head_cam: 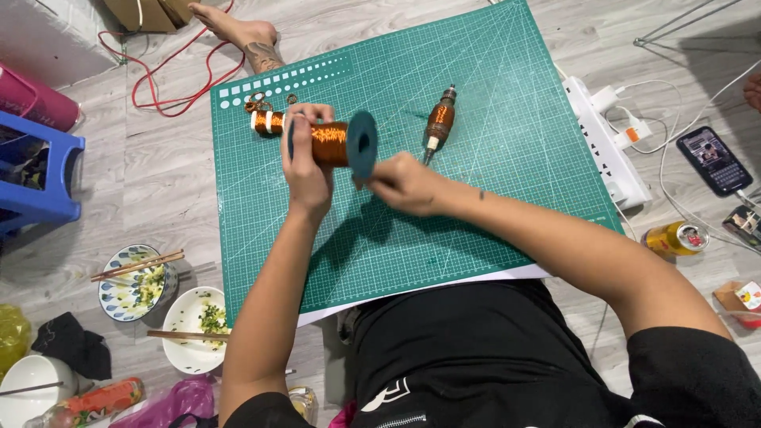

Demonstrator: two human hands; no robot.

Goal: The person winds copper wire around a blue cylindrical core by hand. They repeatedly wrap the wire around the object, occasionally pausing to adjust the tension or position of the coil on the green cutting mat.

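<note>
grey wood floor, green cutting mat (491, 174) at frame centre. left hand (305, 162) wrapped around spool of copper wire (333, 143), held above mat, teal flange toward right. right hand (404, 184) just beside flange, fingertips pinched together, what they pinch too small to tell. motor armature (438, 123) lies on mat right of spool. bowls with chopsticks (139, 281) lower left; power strip (606, 143) right.

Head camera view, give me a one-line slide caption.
Left hand grips a copper wire spool over a green cutting mat; right hand at its flange.
</note>
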